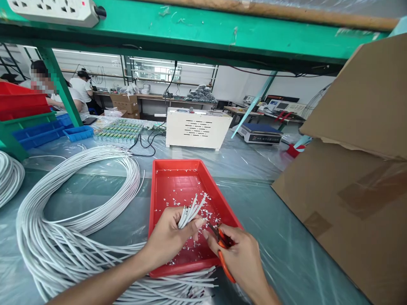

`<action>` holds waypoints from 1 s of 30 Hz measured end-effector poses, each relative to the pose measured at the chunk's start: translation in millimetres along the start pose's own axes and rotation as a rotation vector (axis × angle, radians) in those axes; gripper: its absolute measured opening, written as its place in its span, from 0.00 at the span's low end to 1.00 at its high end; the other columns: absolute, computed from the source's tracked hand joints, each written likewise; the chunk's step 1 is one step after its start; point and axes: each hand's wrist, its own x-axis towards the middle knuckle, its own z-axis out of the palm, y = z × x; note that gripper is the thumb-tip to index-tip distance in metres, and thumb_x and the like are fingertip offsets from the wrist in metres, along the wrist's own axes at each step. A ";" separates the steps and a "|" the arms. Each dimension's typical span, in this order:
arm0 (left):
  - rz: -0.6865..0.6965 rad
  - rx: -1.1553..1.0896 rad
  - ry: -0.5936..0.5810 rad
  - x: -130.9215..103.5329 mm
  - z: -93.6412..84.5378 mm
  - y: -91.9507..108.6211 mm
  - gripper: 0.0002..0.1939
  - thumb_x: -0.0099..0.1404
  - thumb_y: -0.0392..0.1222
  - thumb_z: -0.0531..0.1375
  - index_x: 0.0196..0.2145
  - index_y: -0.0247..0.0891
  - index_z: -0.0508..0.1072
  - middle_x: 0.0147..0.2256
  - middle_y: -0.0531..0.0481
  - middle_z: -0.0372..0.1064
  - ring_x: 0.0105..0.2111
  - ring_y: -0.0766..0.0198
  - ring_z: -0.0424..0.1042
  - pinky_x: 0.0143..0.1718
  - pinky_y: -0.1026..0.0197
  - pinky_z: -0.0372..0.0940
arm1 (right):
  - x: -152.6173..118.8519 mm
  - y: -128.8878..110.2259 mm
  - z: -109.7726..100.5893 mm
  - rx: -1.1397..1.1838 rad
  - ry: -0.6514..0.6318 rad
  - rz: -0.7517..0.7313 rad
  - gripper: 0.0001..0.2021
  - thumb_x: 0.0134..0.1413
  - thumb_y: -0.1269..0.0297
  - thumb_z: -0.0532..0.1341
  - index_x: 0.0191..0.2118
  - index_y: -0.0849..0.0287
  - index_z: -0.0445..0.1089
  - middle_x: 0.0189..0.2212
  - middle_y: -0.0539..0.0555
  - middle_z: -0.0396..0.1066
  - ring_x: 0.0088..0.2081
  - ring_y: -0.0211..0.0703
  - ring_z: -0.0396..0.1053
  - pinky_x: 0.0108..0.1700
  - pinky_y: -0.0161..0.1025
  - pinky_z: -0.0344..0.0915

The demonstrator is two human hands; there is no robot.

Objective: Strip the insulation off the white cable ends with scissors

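My left hand [173, 235] is closed round a small bunch of white cables [190, 212], their cut ends pointing up and away. In my right hand [240, 250] is a pair of orange-handled cutters [225, 267], its dark jaws close to my left fingertips. Whether the jaws touch a cable is too small to tell. Both hands are over a red tray [154, 186] scattered with small white scraps. A large coil of white cables [32, 220] lies to the left, and loose cable ends [190, 284] stick out below the tray's near edge.
A cardboard box [356, 212] stands at the right. Behind the tray are a cream metal case [199, 129], a scale [260, 133] and a stack of circuit boards [119, 130]. Blue bins [79, 133] sit at the left. A green shelf beam [203, 27] crosses overhead. Two people sit farther back.
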 end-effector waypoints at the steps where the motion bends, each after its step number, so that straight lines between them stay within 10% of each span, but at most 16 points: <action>1: 0.002 -0.003 -0.005 -0.4 0.6 0.2 0.16 0.61 0.45 0.56 0.20 0.32 0.66 0.19 0.54 0.60 0.22 0.69 0.59 0.25 0.67 0.52 | -0.1 -0.3 -0.1 -0.003 -0.002 -0.003 0.20 0.47 0.56 0.57 0.16 0.57 0.47 0.13 0.44 0.48 0.18 0.34 0.49 0.22 0.32 0.44; 25: -0.017 0.016 -0.009 -2.2 6.0 -4.9 0.06 0.55 0.36 0.59 0.24 0.31 0.73 0.22 0.51 0.68 0.24 0.67 0.64 0.27 0.68 0.58 | -1.7 -1.3 -2.6 0.054 -0.022 -0.069 0.18 0.46 0.60 0.57 0.15 0.58 0.48 0.12 0.44 0.48 0.17 0.33 0.50 0.22 0.30 0.45; 30: 0.224 0.370 0.083 -11.4 9.0 -14.6 0.08 0.57 0.30 0.55 0.28 0.32 0.74 0.25 0.49 0.71 0.26 0.65 0.68 0.29 0.66 0.59 | -3.0 -0.5 -0.6 0.086 -0.117 -0.019 0.18 0.47 0.58 0.56 0.15 0.58 0.50 0.13 0.43 0.47 0.17 0.33 0.49 0.21 0.30 0.45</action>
